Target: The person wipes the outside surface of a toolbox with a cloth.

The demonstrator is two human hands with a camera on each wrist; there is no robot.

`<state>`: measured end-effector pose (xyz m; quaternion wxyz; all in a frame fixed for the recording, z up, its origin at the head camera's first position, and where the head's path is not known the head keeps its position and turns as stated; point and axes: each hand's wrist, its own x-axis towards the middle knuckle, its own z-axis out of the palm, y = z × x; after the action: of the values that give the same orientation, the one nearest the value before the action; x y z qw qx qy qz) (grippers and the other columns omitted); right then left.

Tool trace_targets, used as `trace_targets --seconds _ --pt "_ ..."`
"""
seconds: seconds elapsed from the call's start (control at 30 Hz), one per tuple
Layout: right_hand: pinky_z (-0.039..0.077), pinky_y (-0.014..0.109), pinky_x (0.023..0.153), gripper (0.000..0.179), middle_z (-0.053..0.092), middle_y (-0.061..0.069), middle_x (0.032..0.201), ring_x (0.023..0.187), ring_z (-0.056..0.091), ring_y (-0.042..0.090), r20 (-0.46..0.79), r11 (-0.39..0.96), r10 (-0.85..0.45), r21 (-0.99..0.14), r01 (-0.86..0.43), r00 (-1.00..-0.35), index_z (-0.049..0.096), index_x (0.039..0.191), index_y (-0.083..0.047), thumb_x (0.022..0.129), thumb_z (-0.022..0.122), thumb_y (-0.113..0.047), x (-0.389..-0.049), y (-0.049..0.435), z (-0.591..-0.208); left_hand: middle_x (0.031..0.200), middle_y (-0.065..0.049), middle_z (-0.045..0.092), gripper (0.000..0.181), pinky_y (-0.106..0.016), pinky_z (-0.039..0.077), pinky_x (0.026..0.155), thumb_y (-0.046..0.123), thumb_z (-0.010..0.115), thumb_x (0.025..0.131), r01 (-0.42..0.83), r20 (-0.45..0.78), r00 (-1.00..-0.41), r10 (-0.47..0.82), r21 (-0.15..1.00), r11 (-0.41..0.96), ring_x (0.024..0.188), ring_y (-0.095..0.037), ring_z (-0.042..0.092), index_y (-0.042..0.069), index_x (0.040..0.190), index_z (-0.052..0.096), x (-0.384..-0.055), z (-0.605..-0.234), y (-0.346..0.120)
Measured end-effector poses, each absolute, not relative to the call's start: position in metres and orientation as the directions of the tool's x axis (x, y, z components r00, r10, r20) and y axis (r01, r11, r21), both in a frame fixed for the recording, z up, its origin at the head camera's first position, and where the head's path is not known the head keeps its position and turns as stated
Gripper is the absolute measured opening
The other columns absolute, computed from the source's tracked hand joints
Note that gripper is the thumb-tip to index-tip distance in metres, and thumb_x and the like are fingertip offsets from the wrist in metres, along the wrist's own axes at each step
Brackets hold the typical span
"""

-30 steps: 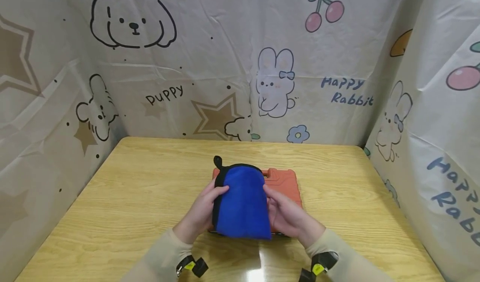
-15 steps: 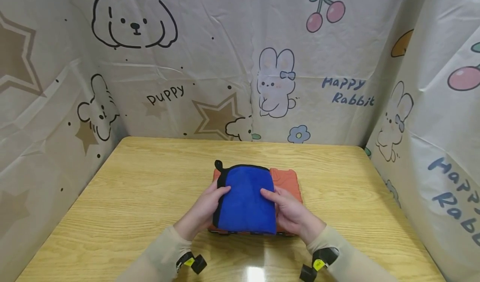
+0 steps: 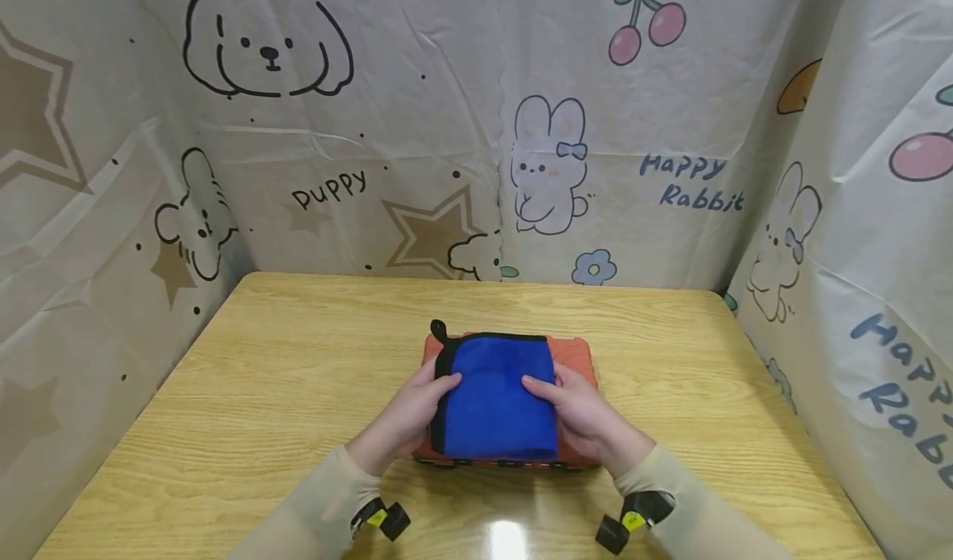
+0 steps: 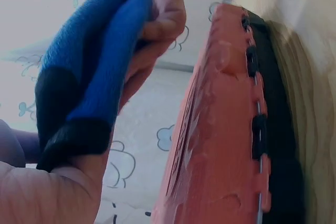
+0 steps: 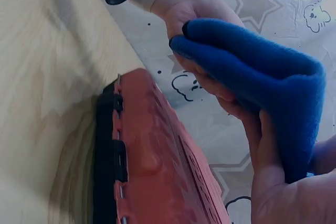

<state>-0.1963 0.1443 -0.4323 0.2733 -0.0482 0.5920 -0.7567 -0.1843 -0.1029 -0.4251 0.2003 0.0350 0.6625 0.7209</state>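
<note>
A folded blue cloth [image 3: 499,399] with black edging and a small black loop at its far left corner is held in both hands. My left hand [image 3: 405,415] grips its black-edged left side, thumb on top and the other fingers beneath. At the opposite side, my right hand [image 3: 588,415] pinches the blue edge with its thumb lying on top. The wrist views show the folded layers of the cloth [image 5: 262,72] held above an orange-red plastic case [image 4: 220,114]. In the head view, the cloth covers much of this case.
The case lies flat on a light wooden table [image 3: 298,345]; black latches [image 4: 259,135] line its near side above a black base. Patterned cloth walls [image 3: 357,130] enclose the table at the back and both sides. Small wrist cameras [image 3: 390,520] are strapped over the sleeves.
The cloth has shifted right and spread wider, its far right corner now squarer. My right hand has moved slightly right, its thumb now further over the cloth. The case stays put.
</note>
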Motion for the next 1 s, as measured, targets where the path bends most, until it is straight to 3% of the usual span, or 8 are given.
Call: trace_targets --seconds 0.17,0.27,0.37,0.47,0.57,0.67,0.8,1.0 --pt "0.057 0.042 0.098 0.065 0.062 0.013 0.139 0.116 0.069 0.019 -0.250 -0.143 -0.470 -0.925 0.352 -0.847 0.017 0.161 0.000 0.110 0.050 -0.024 -0.198 0.150 -0.431 0.155 -0.027 0.045 0.050 -0.050 0.047 0.110 0.018 0.043 0.109 -0.210 -0.196 -0.919 0.342 0.978 -0.004 0.133 -0.037 0.055 0.004 0.157 0.033 -0.190 -0.424 -0.104" --pt "0.058 0.040 0.096 0.067 0.065 0.010 0.135 0.113 0.070 0.018 -0.237 -0.161 -0.459 -0.925 0.343 -0.856 0.016 0.161 -0.001 0.110 0.050 -0.026 -0.200 0.156 -0.429 0.132 -0.023 0.061 0.038 -0.038 0.056 0.092 0.021 0.045 0.109 -0.172 -0.178 -0.937 0.302 0.984 0.046 0.107 -0.022 0.066 -0.001 0.140 0.047 -0.200 -0.423 -0.105" --pt "0.059 0.037 0.095 0.066 0.065 0.007 0.132 0.111 0.070 0.016 -0.237 -0.164 -0.428 -0.929 0.332 -0.872 0.016 0.160 -0.001 0.111 0.049 -0.029 -0.201 0.164 -0.426 0.107 -0.015 0.066 0.029 -0.029 0.056 0.070 0.023 0.045 0.109 -0.112 -0.140 -0.961 0.237 0.985 0.131 0.079 -0.013 0.065 -0.003 0.120 0.054 -0.213 -0.422 -0.105" --pt "0.058 0.037 0.097 0.066 0.060 0.009 0.139 0.114 0.068 0.015 -0.243 -0.159 -0.390 -0.932 0.325 -0.888 0.016 0.161 -0.004 0.111 0.048 -0.032 -0.201 0.173 -0.422 0.098 -0.013 0.068 0.023 -0.027 0.052 0.064 0.020 0.048 0.108 0.005 -0.060 -0.978 0.201 0.951 0.308 0.072 -0.012 0.063 0.000 0.110 0.059 -0.227 -0.420 -0.104" --pt "0.057 0.036 0.099 0.068 0.056 0.008 0.143 0.116 0.067 0.014 -0.252 -0.160 -0.349 -0.933 0.322 -0.903 0.015 0.162 -0.006 0.110 0.048 -0.035 -0.200 0.184 -0.419 0.096 -0.011 0.068 0.016 -0.029 0.049 0.068 0.018 0.054 0.106 0.137 0.015 -0.975 0.223 0.828 0.543 0.078 -0.015 0.061 0.004 0.103 0.062 -0.239 -0.419 -0.102" --pt "0.058 0.032 0.096 0.068 0.061 0.003 0.135 0.111 0.069 0.011 -0.258 -0.174 -0.307 -0.931 0.320 -0.916 0.014 0.162 -0.006 0.111 0.047 -0.035 -0.199 0.195 -0.417 0.095 -0.007 0.065 0.010 -0.034 0.051 0.074 0.017 0.059 0.104 0.239 0.050 -0.959 0.280 0.676 0.697 0.083 -0.018 0.060 0.009 0.099 0.063 -0.249 -0.418 -0.098" --pt "0.058 0.028 0.092 0.068 0.067 -0.007 0.122 0.105 0.070 0.007 -0.262 -0.211 -0.273 -0.922 0.323 -0.926 0.012 0.163 -0.006 0.111 0.046 -0.035 -0.199 0.208 -0.418 0.102 -0.005 0.062 0.009 -0.039 0.054 0.086 0.018 0.061 0.102 0.318 0.060 -0.938 0.341 0.541 0.779 0.091 -0.020 0.059 0.010 0.101 0.066 -0.261 -0.419 -0.089" --pt "0.058 0.027 0.092 0.071 0.069 -0.011 0.119 0.105 0.070 0.006 -0.287 -0.227 -0.249 -0.911 0.344 -0.925 0.010 0.164 -0.009 0.110 0.047 -0.037 -0.198 0.222 -0.419 0.107 -0.009 0.065 0.020 -0.042 0.053 0.095 0.022 0.063 0.102 0.363 0.011 -0.924 0.382 0.338 0.868 0.101 -0.026 0.061 0.006 0.114 0.067 -0.278 -0.421 -0.072"
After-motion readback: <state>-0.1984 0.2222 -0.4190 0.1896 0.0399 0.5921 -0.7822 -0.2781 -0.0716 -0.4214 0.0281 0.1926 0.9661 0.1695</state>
